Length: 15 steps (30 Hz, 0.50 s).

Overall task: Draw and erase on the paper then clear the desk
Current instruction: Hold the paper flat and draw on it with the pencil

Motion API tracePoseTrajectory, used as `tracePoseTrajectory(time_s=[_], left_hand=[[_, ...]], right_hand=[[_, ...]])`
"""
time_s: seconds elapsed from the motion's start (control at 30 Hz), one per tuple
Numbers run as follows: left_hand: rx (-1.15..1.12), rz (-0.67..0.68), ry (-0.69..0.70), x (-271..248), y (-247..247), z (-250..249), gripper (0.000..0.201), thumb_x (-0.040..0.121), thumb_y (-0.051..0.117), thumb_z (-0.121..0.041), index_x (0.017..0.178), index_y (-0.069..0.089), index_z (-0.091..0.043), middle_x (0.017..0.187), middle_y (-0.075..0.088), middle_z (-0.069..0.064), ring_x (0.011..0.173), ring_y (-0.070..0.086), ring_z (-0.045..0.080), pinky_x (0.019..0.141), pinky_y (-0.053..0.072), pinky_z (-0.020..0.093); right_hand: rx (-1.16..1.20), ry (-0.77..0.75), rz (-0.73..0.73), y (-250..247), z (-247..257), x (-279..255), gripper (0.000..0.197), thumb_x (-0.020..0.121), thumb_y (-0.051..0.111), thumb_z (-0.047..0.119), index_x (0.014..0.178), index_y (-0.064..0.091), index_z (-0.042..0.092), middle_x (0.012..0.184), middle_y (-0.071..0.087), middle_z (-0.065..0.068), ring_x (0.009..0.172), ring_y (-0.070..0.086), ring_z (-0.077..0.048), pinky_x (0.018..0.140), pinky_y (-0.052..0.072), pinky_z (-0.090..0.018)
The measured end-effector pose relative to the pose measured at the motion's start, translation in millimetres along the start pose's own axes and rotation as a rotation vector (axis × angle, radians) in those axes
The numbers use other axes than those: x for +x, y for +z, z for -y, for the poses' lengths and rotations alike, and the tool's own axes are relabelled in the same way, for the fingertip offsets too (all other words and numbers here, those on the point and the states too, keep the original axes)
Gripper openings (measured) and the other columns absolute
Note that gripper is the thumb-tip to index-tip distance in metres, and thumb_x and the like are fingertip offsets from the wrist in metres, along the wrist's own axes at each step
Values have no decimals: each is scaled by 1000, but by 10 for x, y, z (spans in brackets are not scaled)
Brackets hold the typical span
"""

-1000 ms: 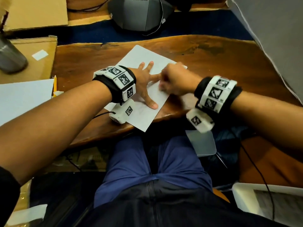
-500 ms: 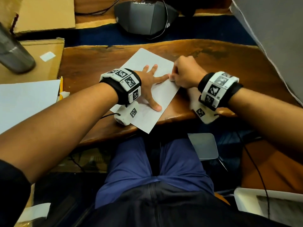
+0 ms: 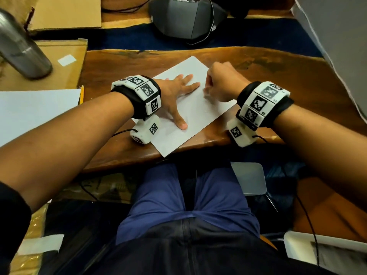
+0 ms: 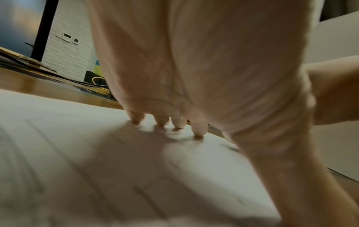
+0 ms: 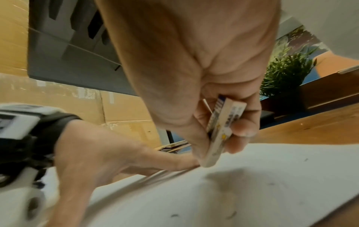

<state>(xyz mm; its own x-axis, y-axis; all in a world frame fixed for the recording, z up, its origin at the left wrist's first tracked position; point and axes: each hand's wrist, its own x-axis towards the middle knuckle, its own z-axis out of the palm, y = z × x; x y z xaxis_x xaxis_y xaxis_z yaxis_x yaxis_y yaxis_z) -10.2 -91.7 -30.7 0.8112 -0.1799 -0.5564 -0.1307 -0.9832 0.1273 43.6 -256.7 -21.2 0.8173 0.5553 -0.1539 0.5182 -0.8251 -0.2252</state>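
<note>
A white sheet of paper [image 3: 200, 114] lies at an angle on the wooden desk [image 3: 119, 62], one corner past the near edge. My left hand [image 3: 178, 96] lies flat on the paper [image 4: 58, 153] with fingers spread and fingertips [image 4: 198, 130] pressing down. My right hand [image 3: 220, 84] is curled just right of it. In the right wrist view, thumb and fingers pinch a white eraser [image 5: 221, 133] in a printed sleeve, its lower end on the paper [image 5: 252, 176]. Small dark crumbs lie on the sheet. From the head view the eraser is hidden.
A yellow pencil [image 3: 81, 96] lies left of the desk beside another white sheet [image 3: 35, 114]. A steel bottle [image 3: 19, 48] stands on cardboard at the far left. A grey device [image 3: 186, 18] with cables sits behind the desk. A grey panel [image 3: 337, 46] rises on the right.
My right hand has shifted along the right part of the sheet, away from my body and then slightly back. The left hand stays flat on the paper.
</note>
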Motion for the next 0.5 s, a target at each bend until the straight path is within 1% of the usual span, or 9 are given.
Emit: tracePoseTrajectory(time_s=[0.1,0.17,0.2,0.23,0.3,0.33,0.4,0.47,0.5], left_hand=[[30,0,3,15,15,4,140,56,79,-68,153,-17,-38,160,-30,-4,148,-23,21,119,-7,49],[22,0,11,22,28,19,138,57,79,-68,153,-15,-37,159,-30,-3,148,-23,21,118,-9,47],[8,-4,16,24,36,25,138,57,80,-66,153,-14,-37,159,-30,-3,148,-23,22,118,-9,47],[2,-10,24,23,37,27,138,57,81,-66,153,-14,-38,159,-30,-3,148,-23,22,118,-9,47],[16,-9,35,31,32,31,138,55,80,-67,153,-13,-38,159,-30,-2,148,-23,22,119,-8,48],[27,-5,33,34,29,29,139,55,79,-69,153,-14,-38,159,-30,-2,148,-23,22,120,-7,49],[46,3,14,38,34,23,141,54,77,-71,153,-17,-37,159,-30,-2,148,-22,21,121,-4,50],[44,2,12,41,38,33,142,51,76,-73,153,-17,-37,159,-30,-2,148,-23,22,121,-4,51],[35,-1,18,45,43,41,143,50,75,-74,154,-15,-36,159,-31,-2,148,-23,22,121,-5,50]], right_hand=[[0,18,-33,94,71,10,24,92,65,19,111,63,4,111,63,-18,88,59,-31,68,49,-36],[4,-78,-12,224,212,-106,22,92,63,17,111,62,5,110,63,-21,85,56,-31,65,38,-30],[19,-146,33,257,299,-211,26,91,63,16,114,61,3,110,64,-22,87,58,-33,63,36,-28],[40,-205,82,263,345,-289,31,90,65,15,117,61,0,109,64,-23,90,60,-35,62,36,-28],[31,-225,113,184,301,-242,27,88,67,18,106,68,-2,101,69,-19,93,63,-34,65,42,-31],[35,-179,92,120,222,-141,24,88,67,19,100,70,-1,97,70,-16,91,64,-32,69,47,-33],[69,-70,16,43,53,31,21,90,67,20,98,70,1,95,70,-14,89,65,-30,74,55,-39],[18,-82,-10,97,48,30,18,91,64,19,98,67,3,94,68,-13,83,62,-27,68,53,-38],[-14,-138,22,147,97,-26,16,90,64,19,96,67,4,91,67,-11,77,59,-24,63,48,-32]])
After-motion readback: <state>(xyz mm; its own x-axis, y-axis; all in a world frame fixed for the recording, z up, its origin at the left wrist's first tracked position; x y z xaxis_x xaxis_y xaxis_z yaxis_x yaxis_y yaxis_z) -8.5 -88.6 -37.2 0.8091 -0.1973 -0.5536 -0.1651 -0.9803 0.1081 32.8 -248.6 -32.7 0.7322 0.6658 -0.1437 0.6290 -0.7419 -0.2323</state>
